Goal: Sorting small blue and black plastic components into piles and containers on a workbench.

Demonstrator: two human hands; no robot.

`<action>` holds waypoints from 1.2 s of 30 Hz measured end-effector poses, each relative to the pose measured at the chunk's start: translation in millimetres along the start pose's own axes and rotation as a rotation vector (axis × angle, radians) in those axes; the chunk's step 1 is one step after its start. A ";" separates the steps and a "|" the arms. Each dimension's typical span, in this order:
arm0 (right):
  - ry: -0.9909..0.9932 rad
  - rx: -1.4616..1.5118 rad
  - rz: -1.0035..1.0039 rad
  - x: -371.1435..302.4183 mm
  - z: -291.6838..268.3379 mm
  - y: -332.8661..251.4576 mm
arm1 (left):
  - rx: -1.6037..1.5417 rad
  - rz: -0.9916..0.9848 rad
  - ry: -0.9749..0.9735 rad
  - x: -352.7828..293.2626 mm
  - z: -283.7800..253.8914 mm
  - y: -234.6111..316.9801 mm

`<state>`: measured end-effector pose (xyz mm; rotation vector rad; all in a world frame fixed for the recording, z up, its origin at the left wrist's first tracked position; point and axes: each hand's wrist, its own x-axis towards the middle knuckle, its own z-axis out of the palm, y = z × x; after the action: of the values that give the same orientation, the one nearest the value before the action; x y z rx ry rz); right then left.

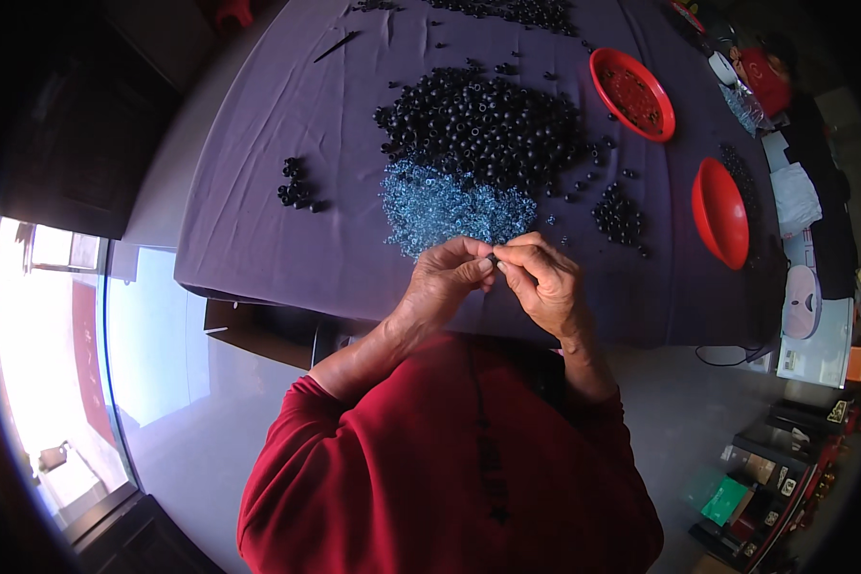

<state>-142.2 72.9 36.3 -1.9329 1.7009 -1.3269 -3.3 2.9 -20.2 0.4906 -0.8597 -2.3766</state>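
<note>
My left hand (447, 277) and my right hand (545, 285) meet at the table's near edge, both closed in a pinch. Between their fingertips is a small black bead-like piece (493, 258), mostly covered by the fingers. Just beyond the hands lies a pile of small, shiny, clear-bluish pieces (454, 206), too fine to tell their kind. A large heap of black ring-like beads (483, 124) adjoins it on the far side. To the right of my right hand sits a smaller cluster of black pieces (619, 215).
A purple cloth (249, 230) covers the table. Two red bowls stand at the right: one (631, 94) holds small bits, the other (720, 212) is nearer. A small black group (297, 185) and a thin dark tool (336, 46) lie left. An open cardboard box (258, 330) sits below the edge.
</note>
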 end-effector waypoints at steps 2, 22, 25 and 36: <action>-0.004 -0.013 -0.009 -3.0 0.9 1.1 | -0.062 -0.038 -0.010 0.4 -2.3 -2.4; 0.184 -0.481 -0.085 -38.1 45.0 14.1 | -0.096 -0.251 0.168 -5.3 -4.5 -15.7; 0.182 -0.473 -0.071 -41.6 49.8 17.6 | -0.063 -0.229 0.194 -5.9 -1.5 -15.5; 0.196 -0.118 0.184 -30.1 43.2 29.3 | 0.480 0.134 0.301 -7.0 -29.7 25.1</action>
<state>-126.6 75.1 -21.9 -1.7022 2.0381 -1.4140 26.6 -22.6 -24.0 0.9198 -1.2736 -1.9019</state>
